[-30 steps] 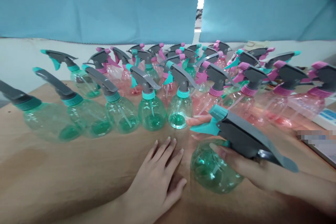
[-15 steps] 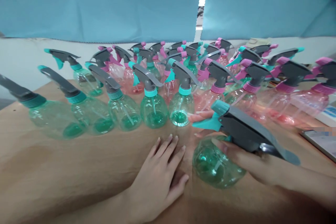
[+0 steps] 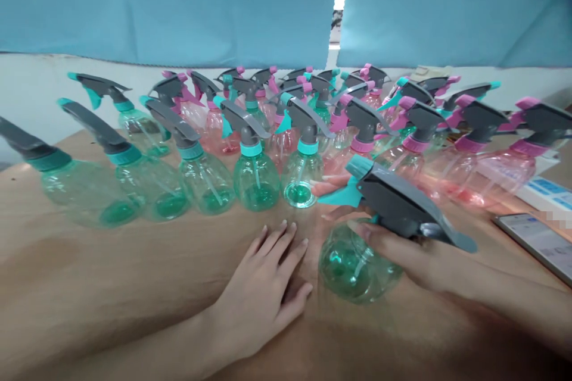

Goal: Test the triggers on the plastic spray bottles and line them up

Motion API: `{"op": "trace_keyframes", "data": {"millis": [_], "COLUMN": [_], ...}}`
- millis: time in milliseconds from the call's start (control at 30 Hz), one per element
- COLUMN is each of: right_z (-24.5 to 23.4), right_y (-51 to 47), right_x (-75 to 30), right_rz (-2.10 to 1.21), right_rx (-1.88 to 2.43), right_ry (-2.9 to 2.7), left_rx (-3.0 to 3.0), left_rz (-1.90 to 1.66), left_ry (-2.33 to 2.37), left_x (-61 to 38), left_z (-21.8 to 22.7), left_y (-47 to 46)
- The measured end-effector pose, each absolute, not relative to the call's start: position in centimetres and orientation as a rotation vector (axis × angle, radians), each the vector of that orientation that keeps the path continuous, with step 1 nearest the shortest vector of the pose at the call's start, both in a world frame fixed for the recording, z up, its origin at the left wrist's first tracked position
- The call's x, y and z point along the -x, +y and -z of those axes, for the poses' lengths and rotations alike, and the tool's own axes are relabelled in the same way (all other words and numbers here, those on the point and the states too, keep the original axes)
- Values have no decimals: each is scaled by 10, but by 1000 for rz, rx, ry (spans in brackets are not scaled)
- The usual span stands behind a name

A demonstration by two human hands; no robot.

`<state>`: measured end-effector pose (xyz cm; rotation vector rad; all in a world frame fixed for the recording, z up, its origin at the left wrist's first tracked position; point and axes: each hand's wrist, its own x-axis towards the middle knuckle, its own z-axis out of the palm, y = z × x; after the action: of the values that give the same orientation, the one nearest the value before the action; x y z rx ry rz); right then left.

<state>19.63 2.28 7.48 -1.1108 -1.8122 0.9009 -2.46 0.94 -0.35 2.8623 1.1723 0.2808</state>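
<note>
My right hand (image 3: 402, 253) is wrapped round the neck of a clear green spray bottle (image 3: 353, 265) with a grey trigger head and teal nozzle (image 3: 397, 205); the bottle stands on the brown table just right of centre. My left hand (image 3: 263, 292) lies flat on the table beside the bottle, fingers stretched out, holding nothing. Just behind stands a row of green spray bottles (image 3: 255, 175), the nearest about a hand's length away.
Several pink spray bottles (image 3: 465, 161) and more green ones fill the back of the brown table (image 3: 111, 286). A phone (image 3: 536, 244) lies at the right edge, next to a white and blue box (image 3: 540, 190). Blue curtains (image 3: 179, 6) hang behind.
The view has shifted slightly; the held bottle and both hands stay in nearly the same place relative to the rows. More of the phone shows at the right.
</note>
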Motion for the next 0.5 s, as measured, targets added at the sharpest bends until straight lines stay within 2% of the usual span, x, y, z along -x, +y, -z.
{"op": "trace_keyframes", "data": {"millis": [267, 500], "right_z": [-73, -82], "right_y": [23, 22], "right_x": [-198, -195], "right_rz": [-978, -831], "right_rx": [1151, 1205], "right_ry": [-1815, -1857], "left_rx": [-2850, -2852], "left_rz": [-279, -249], "left_ry": [1183, 1201], "left_x": [25, 24], "left_z": [4, 4], "left_y": [9, 7]}}
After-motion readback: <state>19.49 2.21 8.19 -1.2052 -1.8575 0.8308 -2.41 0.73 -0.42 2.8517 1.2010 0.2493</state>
